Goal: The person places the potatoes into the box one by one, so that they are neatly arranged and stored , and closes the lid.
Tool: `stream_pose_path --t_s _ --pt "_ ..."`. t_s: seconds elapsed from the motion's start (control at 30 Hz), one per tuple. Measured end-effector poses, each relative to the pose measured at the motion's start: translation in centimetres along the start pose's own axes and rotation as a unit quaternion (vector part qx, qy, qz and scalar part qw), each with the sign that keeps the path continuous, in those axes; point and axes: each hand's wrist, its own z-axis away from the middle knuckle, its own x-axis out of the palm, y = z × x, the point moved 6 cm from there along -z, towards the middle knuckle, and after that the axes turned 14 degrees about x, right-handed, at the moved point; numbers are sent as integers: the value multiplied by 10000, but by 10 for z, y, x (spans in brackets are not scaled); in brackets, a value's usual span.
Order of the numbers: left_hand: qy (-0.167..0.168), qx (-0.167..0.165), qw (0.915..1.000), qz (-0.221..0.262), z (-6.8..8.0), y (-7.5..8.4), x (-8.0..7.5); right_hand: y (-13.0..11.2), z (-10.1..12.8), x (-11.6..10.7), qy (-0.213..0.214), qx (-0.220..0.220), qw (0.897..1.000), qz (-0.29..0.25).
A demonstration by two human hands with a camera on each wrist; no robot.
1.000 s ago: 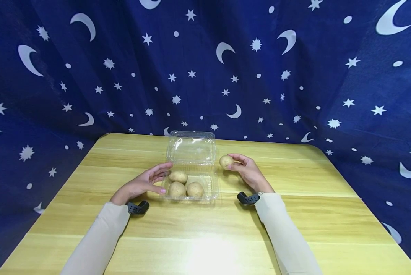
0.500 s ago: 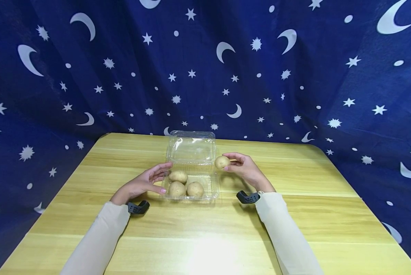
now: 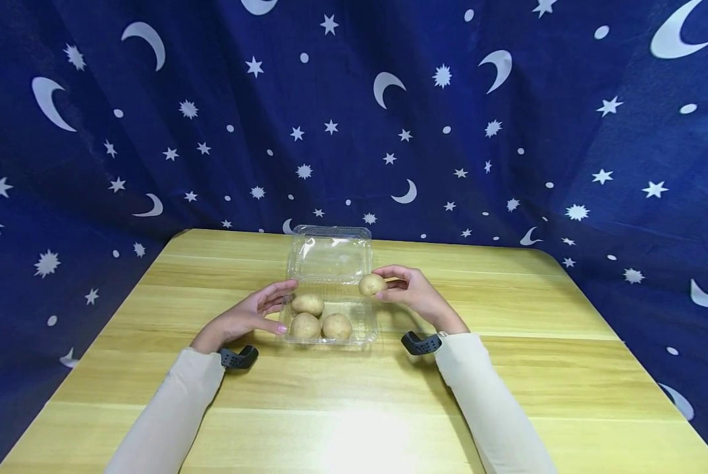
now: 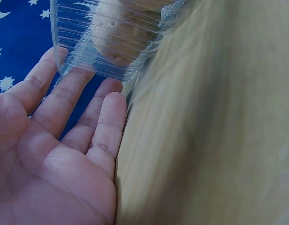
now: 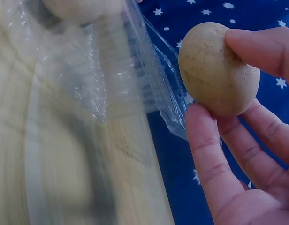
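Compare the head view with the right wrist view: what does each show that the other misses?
Only the head view shows the left hand resting straight-fingered against the clear clamshell box, three potatoes lying inside it, the wooden table and both sleeves. Only the right wrist view shows the held potato's speckled skin and the fingertips pinching it. Both show the right hand holding that potato beside the box, against the starry blue cloth.

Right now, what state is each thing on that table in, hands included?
clear plastic box: lid open, tilted back, base on the table.
three potatoes: lying inside the box base.
fourth potato: held above the box's right edge, not yet inside.
right hand: pinches the fourth potato.
left hand: fingers straight, touching the box's left side.
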Motion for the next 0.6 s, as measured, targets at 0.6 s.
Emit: stream_pose_path --t_s 0.6 --pt "-13 17 10000 -34 0 -1 -1 -9 0 24 -204 -308 9992 146"
